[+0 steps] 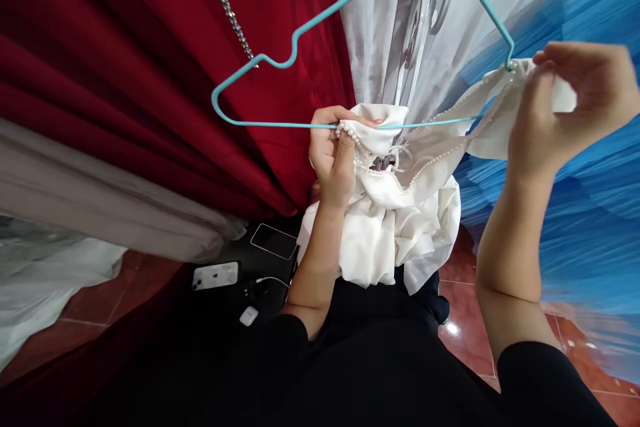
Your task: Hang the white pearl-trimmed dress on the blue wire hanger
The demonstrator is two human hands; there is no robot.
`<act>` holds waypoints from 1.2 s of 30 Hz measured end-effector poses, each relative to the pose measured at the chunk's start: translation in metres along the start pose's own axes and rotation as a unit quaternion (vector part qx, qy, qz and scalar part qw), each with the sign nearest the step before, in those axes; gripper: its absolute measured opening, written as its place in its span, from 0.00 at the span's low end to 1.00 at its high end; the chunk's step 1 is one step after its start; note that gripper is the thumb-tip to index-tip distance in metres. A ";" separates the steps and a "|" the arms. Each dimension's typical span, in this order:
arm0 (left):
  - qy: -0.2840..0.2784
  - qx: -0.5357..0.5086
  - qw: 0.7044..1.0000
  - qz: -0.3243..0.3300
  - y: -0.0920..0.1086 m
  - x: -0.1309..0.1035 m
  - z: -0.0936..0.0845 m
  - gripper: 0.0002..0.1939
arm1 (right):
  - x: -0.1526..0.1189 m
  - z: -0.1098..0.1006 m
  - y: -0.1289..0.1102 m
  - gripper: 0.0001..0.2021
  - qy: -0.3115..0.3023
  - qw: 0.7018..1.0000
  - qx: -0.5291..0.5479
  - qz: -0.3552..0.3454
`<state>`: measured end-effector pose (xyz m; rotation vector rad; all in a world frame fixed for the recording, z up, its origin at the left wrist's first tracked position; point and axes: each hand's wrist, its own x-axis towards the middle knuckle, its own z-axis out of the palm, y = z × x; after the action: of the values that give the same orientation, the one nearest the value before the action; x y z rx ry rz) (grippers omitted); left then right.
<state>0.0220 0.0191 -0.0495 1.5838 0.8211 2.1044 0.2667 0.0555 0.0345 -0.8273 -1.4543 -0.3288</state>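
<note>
A white dress with a pearl-beaded edge lies bunched in front of me. My left hand grips its beaded fabric at the middle of the hanger's lower bar, thumb on the near side. The light blue hanger spans the upper view, and its right end sits in part of the dress, at the beaded edge. Beside that end, my right hand has thumb and forefinger pinched together on the white fabric; the exact grip point is partly hidden. The dress's middle folds are crumpled, with a thin white loop among them.
Red drapery hangs at left with a beaded chain on it. Blue tulle fills the right, white fabric the back. Two phones, one a white phone, and a white earbud case lie on a black surface.
</note>
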 end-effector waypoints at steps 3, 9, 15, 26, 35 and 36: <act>0.001 0.002 1.000 -0.013 0.003 -0.001 0.002 0.17 | 0.008 -0.007 -0.007 0.09 -0.084 0.996 -0.025 -0.005; -0.004 0.023 0.999 -0.022 0.004 0.000 -0.002 0.18 | 0.005 0.001 0.000 0.19 -0.136 0.984 -0.109 0.029; -0.034 0.029 0.999 -0.012 0.005 0.003 -0.012 0.17 | 0.029 -0.006 0.029 0.14 -0.003 0.995 0.003 0.099; -0.020 0.041 0.999 0.002 -0.002 0.006 -0.013 0.18 | -0.072 -0.015 0.048 0.07 0.178 0.966 0.037 0.186; -0.030 0.032 0.999 -0.001 -0.001 0.007 -0.020 0.17 | -0.057 -0.019 0.037 0.10 0.053 0.964 0.025 0.260; -0.031 0.026 0.999 -0.002 0.000 0.007 -0.019 0.17 | -0.053 -0.021 0.049 0.09 0.086 0.965 0.011 0.247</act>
<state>0.0013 0.0192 -0.0485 1.6644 0.8647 2.0362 0.3071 0.0605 -0.0281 -1.0813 -1.0452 -0.0038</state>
